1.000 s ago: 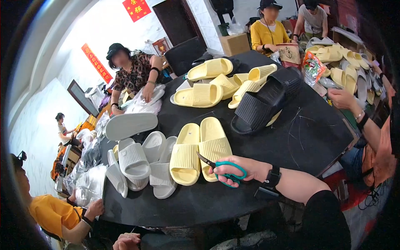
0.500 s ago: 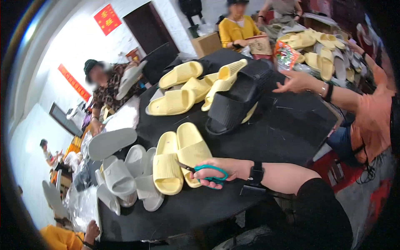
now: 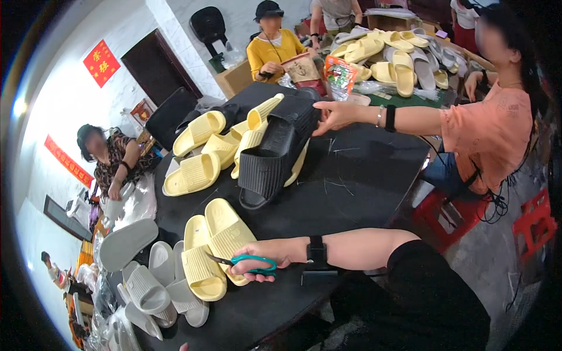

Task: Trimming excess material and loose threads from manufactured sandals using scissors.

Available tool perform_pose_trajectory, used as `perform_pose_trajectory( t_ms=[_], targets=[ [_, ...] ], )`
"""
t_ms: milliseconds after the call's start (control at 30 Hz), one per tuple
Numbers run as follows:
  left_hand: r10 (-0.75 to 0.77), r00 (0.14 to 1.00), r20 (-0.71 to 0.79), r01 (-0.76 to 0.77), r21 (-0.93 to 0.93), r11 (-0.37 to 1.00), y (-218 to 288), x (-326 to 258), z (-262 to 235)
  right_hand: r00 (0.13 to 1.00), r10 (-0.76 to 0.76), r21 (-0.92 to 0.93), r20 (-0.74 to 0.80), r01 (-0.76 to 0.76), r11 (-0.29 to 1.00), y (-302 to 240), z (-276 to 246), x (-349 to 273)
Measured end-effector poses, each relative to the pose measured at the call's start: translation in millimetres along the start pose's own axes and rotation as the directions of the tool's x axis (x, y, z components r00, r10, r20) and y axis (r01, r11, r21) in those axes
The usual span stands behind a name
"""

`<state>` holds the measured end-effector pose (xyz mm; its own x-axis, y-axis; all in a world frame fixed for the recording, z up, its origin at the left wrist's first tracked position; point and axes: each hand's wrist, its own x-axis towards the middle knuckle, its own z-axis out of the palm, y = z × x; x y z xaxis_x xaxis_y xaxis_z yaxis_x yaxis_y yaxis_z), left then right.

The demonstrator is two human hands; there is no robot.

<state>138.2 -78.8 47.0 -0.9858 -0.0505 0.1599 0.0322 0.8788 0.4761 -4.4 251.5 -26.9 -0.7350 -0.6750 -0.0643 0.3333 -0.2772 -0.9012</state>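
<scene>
My right hand (image 3: 257, 263) is closed around a pair of scissors (image 3: 259, 266) with teal handles. The dark blades point left over a pair of pale yellow slippers (image 3: 204, 270) lying on the black table. Just left of these are several grey slippers (image 3: 149, 289), some overlapping. At the lower edge a small skin-coloured tip (image 3: 184, 347) shows, perhaps of my left hand; its fingers are hidden. Beyond my right hand, a pair of black slippers (image 3: 263, 175) rests partly on yellow ones. A co-worker's hand (image 3: 336, 117) touches the black pair's far end.
More yellow slippers (image 3: 193, 172) lie on the far left of the black table (image 3: 363, 181). A heaped pile of yellow and grey slippers (image 3: 404, 67) covers another table. Co-workers sit at the left, the far side and the right. Red stools (image 3: 448, 219) stand at right.
The view has swung right, so the table's things sit farther left. The right co-worker's hand has reached the black slippers. The left co-worker's raised grey slipper has come down. My right hand keeps the scissors.
</scene>
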Motion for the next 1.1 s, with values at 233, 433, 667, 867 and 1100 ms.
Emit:
perform_pose_trajectory(
  t_ms=[233,433,667,867,1100],
  targets=[
    [0.169,0.981,0.097,-0.142,-0.242,0.96,-19,79,80,0.991,-0.118,0.005,-0.064,0.119,0.993,7,-9,9],
    [-0.061,0.948,0.312,0.284,-0.744,0.604,7,109,112,0.916,-0.295,-0.063,-0.271,0.288,0.955,2,-15,7],
    [-0.073,0.913,0.402,0.405,-0.863,0.301,12,127,117,0.866,-0.305,-0.131,-0.397,0.276,0.952,-1,-26,12],
    [-0.076,0.929,0.362,0.37,-0.904,0.212,6,111,112,0.849,-0.249,-0.112,-0.466,0.222,0.969,-6,-32,14],
    [0.006,0.945,0.328,0.328,-0.945,-0.01,27,86,129,0.857,-0.318,-0.261,-0.405,0.225,0.939,-6,-17,13]
  ],
)
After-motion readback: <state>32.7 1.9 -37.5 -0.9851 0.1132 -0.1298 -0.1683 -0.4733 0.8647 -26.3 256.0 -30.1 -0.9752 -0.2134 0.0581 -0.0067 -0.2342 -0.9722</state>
